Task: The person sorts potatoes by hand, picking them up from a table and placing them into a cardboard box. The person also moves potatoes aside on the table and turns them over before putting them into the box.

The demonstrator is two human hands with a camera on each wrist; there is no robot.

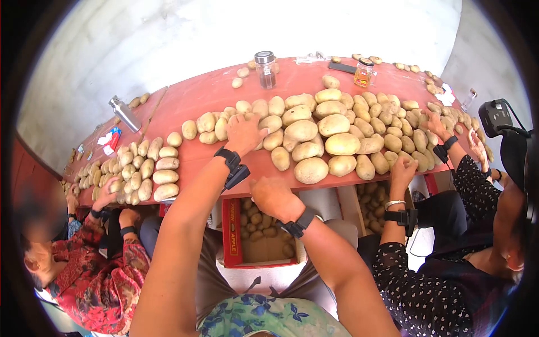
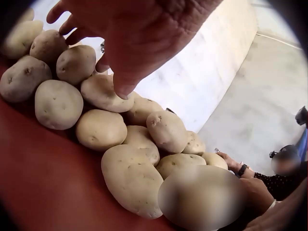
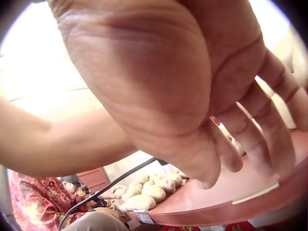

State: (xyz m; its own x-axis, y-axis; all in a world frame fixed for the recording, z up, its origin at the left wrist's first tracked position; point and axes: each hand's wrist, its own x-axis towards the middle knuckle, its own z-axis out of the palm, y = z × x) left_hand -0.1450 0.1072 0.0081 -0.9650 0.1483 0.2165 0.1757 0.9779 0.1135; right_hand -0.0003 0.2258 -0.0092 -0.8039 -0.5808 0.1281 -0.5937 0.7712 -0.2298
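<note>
A long heap of potatoes (image 1: 303,130) lies across the red table (image 1: 213,163). Over its left part, my left hand (image 1: 245,135) reaches out with spread fingers. In the left wrist view the thumb of that hand (image 2: 144,38) comes down right at one pale potato (image 2: 102,92), and other potatoes sit around it. My right hand (image 1: 275,197) hovers by the table's front edge, just left of the large front potato (image 1: 311,170). From the right wrist, the palm (image 3: 144,82) shows loosely bent fingers with nothing held.
Below the table edge is a red carton (image 1: 231,233) holding potatoes, with another box (image 1: 349,208) to its right. A glass jar (image 1: 265,70), a second jar (image 1: 364,73) and a steel bottle (image 1: 124,114) stand farther back. People work at both sides; a separate potato group (image 1: 137,168) lies left.
</note>
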